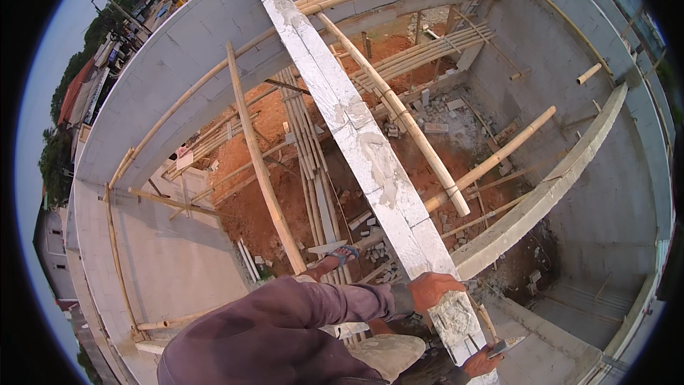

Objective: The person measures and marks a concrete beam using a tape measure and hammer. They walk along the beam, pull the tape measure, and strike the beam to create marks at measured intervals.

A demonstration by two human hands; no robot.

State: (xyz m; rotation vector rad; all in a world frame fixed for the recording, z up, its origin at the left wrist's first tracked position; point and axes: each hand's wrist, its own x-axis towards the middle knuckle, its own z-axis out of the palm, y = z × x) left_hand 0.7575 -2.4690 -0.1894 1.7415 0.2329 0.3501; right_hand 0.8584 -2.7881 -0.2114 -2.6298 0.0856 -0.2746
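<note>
A narrow wall of white blocks [360, 125] runs from the far top down to my body, with grey mortar smears on its top. My left hand [433, 290] lies across this wall's near part, fingers bent over its edge. Right below it is a rough patch of grey mortar [456, 319]. At the wall's near end, my right hand [482, 361] is closed around what looks like a trowel [506, 346]; its flat grey blade points to the right, and the handle is hidden in my fingers.
Bamboo poles [263, 164] span the open space left and right of the wall. A grey concrete beam [552, 189] branches off to the right. Far below lie reddish soil [260, 135] and rubble [445, 110]. A sandalled foot [343, 254] rests left of the wall.
</note>
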